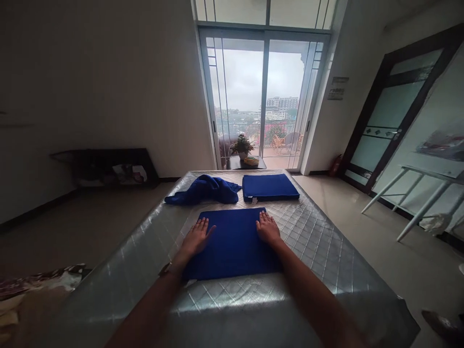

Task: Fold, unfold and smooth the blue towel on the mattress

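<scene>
Head view: left hand (196, 237) at ten o'clock, right hand (268, 228) at two, flat, seemingly gripping nothing; smooth the rectangular blue fabric (232, 246) evenly!

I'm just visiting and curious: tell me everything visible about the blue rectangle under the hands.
The blue rectangle looks like plain fabric, lying flat on the silvery quilted cover. A small pale tag shows by its near left corner. The left hand rests along its left edge, the right hand near its far right corner. Whether it's padded is unclear.
</scene>
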Available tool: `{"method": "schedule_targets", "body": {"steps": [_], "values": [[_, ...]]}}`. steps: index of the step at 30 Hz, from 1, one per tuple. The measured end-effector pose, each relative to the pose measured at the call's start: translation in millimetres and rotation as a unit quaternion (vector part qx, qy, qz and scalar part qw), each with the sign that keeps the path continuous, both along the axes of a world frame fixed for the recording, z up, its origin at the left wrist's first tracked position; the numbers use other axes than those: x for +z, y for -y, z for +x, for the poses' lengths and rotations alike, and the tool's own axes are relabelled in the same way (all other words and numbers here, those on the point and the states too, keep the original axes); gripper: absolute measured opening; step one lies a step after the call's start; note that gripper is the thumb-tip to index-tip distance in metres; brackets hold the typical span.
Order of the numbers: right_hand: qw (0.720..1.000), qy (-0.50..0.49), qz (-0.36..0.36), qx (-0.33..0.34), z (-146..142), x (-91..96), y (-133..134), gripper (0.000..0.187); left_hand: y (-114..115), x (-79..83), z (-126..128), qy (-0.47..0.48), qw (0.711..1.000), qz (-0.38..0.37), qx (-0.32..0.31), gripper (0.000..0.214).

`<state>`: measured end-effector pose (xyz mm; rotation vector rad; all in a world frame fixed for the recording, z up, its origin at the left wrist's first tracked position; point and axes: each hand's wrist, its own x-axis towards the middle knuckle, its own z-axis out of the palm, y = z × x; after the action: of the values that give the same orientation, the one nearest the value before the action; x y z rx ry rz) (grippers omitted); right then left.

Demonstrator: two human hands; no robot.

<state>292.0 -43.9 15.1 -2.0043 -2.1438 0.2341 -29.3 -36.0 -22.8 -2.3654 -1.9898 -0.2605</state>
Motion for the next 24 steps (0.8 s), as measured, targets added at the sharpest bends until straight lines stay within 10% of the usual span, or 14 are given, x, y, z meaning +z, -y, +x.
{"method": "schedule_targets", "body": {"steps": [24], "values": [[0.998, 0.057, -0.006, 0.032, 2.9, -0.9, 84.3, 0.061, 26.4, 26.6, 17.5, 0.031, 0.997, 0.046, 0.06, 0.091]]}}
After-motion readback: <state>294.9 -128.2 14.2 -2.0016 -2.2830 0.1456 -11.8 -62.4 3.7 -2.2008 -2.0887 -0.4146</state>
